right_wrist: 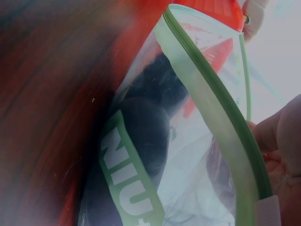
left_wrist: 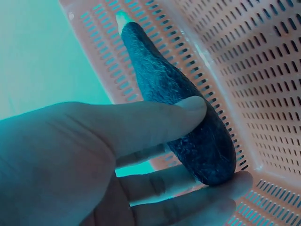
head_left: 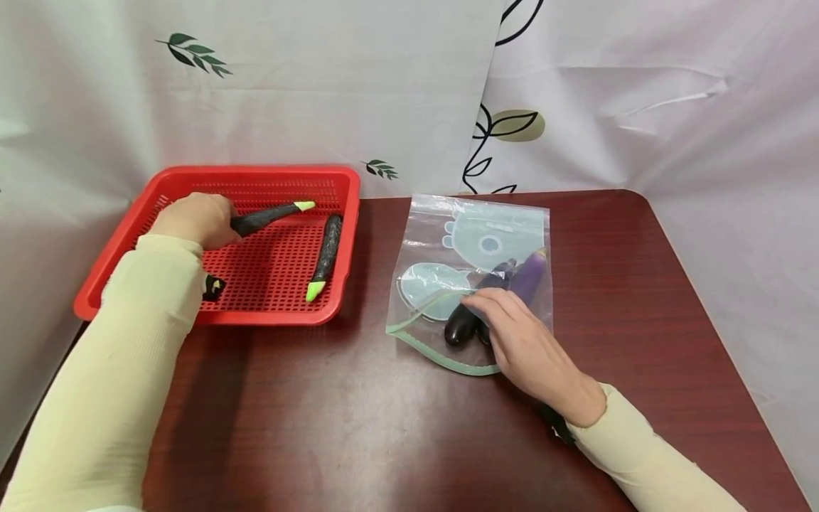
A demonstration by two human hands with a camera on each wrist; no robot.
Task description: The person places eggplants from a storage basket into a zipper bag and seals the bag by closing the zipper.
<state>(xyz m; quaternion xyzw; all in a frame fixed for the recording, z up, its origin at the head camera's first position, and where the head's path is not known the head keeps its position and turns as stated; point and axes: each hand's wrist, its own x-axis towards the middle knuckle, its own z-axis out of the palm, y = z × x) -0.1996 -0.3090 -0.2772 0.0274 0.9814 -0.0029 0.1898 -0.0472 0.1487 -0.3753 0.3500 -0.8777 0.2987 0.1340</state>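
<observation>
We've got our left hand (head_left: 195, 217) pinching a dark veggie (head_left: 269, 216) over the red basket (head_left: 256, 317), right hand (head_left: 531, 352) pinching the bag rim (head_left: 441, 359).

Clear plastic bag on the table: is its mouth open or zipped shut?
Open: the bag has its green edges parted in the right wrist view, and the right hand holds one.

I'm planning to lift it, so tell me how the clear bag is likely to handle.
The bag will likely flop: its film looks thin, and its green-edged mouth bows open by the right hand. The eggplants inside look smooth and rounded, so they may slide toward whichever end dips.
</observation>
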